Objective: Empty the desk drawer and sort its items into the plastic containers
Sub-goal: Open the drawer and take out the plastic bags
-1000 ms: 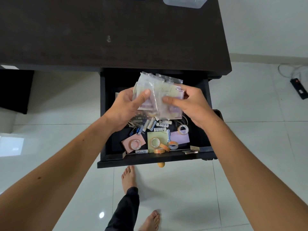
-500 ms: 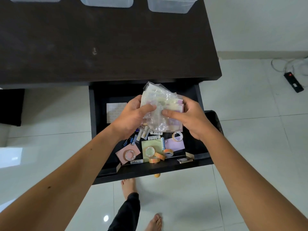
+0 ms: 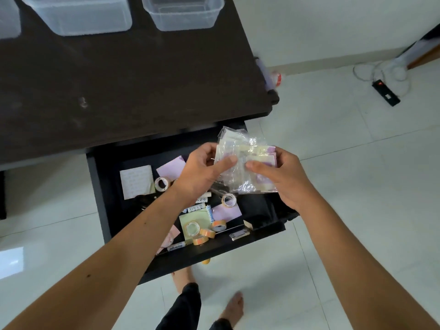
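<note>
Above the open black drawer (image 3: 100, 184) both hands hold a bundle of clear plastic bags (image 3: 242, 163) with yellow and purple paper inside. My left hand (image 3: 202, 170) pinches its left side with thumb on top, and my right hand (image 3: 281, 177) grips its right side. Inside the drawer lie tape rolls (image 3: 207, 232), batteries (image 3: 210, 213), a marker (image 3: 176, 247), sticky note pads (image 3: 227, 211) and a white card (image 3: 137, 181). Clear plastic containers (image 3: 85, 14) (image 3: 185, 11) stand at the back of the dark desk (image 3: 123, 86).
A black power strip (image 3: 385, 92) with white cables lies on the tiled floor at right. My bare feet (image 3: 232, 308) stand below the drawer front. A red and white object (image 3: 276, 78) sits by the desk's right edge.
The view has tilted up and left, bringing the containers into sight. Both hands still hold the bag bundle, now shifted toward the drawer's right side.
</note>
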Motion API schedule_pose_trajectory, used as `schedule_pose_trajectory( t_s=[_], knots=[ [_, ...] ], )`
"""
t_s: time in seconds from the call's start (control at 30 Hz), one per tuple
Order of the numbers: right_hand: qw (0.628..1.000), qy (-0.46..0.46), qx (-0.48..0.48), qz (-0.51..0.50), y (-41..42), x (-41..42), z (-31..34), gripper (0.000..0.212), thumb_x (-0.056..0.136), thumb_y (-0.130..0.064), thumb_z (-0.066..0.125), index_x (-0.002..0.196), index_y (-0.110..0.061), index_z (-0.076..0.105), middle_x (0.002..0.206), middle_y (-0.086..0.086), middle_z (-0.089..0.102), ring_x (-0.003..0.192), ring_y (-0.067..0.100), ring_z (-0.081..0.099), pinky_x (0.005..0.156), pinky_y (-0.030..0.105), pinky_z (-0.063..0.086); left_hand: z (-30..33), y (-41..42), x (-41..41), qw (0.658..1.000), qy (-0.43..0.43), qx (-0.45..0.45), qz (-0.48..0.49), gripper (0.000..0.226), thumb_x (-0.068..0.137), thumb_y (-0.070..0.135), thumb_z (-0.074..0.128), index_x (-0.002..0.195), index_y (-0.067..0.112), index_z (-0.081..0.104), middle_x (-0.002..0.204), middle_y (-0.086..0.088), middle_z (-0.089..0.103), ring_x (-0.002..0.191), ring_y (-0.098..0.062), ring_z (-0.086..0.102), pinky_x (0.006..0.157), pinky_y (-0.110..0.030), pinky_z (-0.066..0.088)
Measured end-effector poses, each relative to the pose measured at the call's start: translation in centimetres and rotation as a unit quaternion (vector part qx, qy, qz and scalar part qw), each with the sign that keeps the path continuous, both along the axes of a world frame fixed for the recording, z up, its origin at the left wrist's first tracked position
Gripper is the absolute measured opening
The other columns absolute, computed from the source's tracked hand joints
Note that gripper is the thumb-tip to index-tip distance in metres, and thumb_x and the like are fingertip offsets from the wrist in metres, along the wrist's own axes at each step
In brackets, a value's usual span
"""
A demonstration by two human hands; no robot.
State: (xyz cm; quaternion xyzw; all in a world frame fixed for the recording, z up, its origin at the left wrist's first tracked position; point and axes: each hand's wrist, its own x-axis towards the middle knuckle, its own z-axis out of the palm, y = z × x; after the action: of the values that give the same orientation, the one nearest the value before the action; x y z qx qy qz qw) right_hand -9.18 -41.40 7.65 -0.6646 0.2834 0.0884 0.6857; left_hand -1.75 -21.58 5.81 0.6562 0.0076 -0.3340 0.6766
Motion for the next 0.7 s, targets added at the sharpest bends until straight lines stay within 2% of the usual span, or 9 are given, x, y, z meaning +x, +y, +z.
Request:
schedule_pose_trajectory(
  t_s=[0.07,0.13,0.23,0.33,0.47,0.53,0.6,0.63,0.7],
  knots=[
    [0.999,-0.007,0.001,-0.031,-1.6,-0.9,0.2,0.048,0.078,-0.009,0.089,0.122,-0.005,0.069,0.111,0.01,0.081,0.104,0.031,0.079,0.09,0.043,0.063,0.4,-2.0,-0.2,1.0,-0.015,0.001,-0.014,0.032,0.091,0.019,0.081,0.118,0.009,0.068,0.115,-0.014,0.077,0.107,-0.035,0.075,0.091,-0.051,0.063],
    [0.997,-0.011,0.004,-0.071,-4.1,-2.1,0.5,0.058,0.073,-0.012,0.091,0.125,-0.002,0.067,0.112,0.013,0.081,0.106,0.034,0.078,0.097,0.05,0.061,1.0,-4.8,-0.4,0.999,-0.023,-0.001,-0.036,0.034,0.09,0.021,0.082,0.119,0.01,0.069,0.114,-0.011,0.078,0.107,-0.032,0.075,0.096,-0.049,0.062],
    [0.995,-0.011,-0.001,-0.101,-8.0,-3.8,0.2,0.047,0.078,-0.009,0.09,0.121,-0.005,0.072,0.115,0.018,0.079,0.108,0.041,0.076,0.101,0.061,0.057,1.5,-9.1,-1.1,0.996,-0.033,0.006,-0.077,0.038,0.088,0.026,0.085,0.12,0.013,0.07,0.115,-0.008,0.078,0.108,-0.031,0.075,0.096,-0.045,0.062],
    [0.991,-0.006,-0.009,-0.134,-11.6,-5.5,-0.5,0.043,0.079,-0.006,0.089,0.118,-0.005,0.073,0.115,0.021,0.078,0.106,0.04,0.076,0.099,0.064,0.057,1.0,-13.3,-2.1,0.994,-0.042,0.026,-0.097,0.036,0.09,0.028,0.083,0.121,0.015,0.07,0.111,-0.006,0.078,0.104,-0.029,0.075,0.094,-0.045,0.062],
    [0.985,0.01,-0.013,-0.17,-15.6,-7.6,-1.9,0.048,0.075,0.002,0.089,0.118,0.002,0.068,0.112,0.025,0.076,0.093,0.032,0.076,0.095,0.059,0.06,-1.0,-18.5,-4.2,0.991,-0.03,0.07,-0.107,0.02,0.094,0.024,0.079,0.112,0.018,0.072,0.096,0.0,0.077,0.088,-0.022,0.075,0.088,-0.045,0.063],
    [0.981,0.025,-0.009,-0.192,-17.2,-8.6,-3.4,0.056,0.071,0.003,0.092,0.12,0.004,0.064,0.11,0.024,0.076,0.093,0.031,0.076,0.095,0.057,0.06,-2.5,-20.6,-5.2,0.991,-0.01,0.09,-0.103,0.016,0.092,0.023,0.08,0.106,0.023,0.071,0.098,0.0,0.077,0.093,-0.023,0.076,0.093,-0.049,0.062],
    [0.979,0.042,-0.007,-0.201,-18.3,-9.4,-5.1,0.066,0.063,-0.007,0.099,0.119,0.001,0.064,0.116,0.027,0.074,0.096,0.032,0.074,0.097,0.057,0.06,-4.2,-22.3,-5.9,0.987,0.009,0.122,-0.102,0.022,0.09,0.021,0.082,0.108,0.023,0.069,0.104,-0.001,0.077,0.099,-0.024,0.075,0.097,-0.048,0.06],
    [0.978,0.057,-0.01,-0.199,-18.8,-9.7,-6.2,0.065,0.06,-0.012,0.101,0.113,-0.002,0.066,0.111,0.024,0.076,0.093,0.029,0.074,0.094,0.054,0.061,-5.0,-23.0,-6.0,0.984,0.016,0.141,-0.106,0.025,0.09,0.021,0.082,0.111,0.02,0.069,0.106,-0.001,0.077,0.101,-0.023,0.075,0.097,-0.047,0.06],
    [0.979,0.076,-0.022,-0.189,-19.6,-10.2,-8.5,0.047,0.064,-0.011,0.1,0.096,-0.012,0.065,0.082,-0.003,0.076,0.075,0.013,0.069,0.078,0.036,0.06,-6.6,-24.0,-6.1,0.977,0.031,0.171,-0.121,0.032,0.091,0.02,0.081,0.119,0.016,0.067,0.11,-0.002,0.075,0.103,-0.023,0.074,0.097,-0.046,0.06]
  ],
)
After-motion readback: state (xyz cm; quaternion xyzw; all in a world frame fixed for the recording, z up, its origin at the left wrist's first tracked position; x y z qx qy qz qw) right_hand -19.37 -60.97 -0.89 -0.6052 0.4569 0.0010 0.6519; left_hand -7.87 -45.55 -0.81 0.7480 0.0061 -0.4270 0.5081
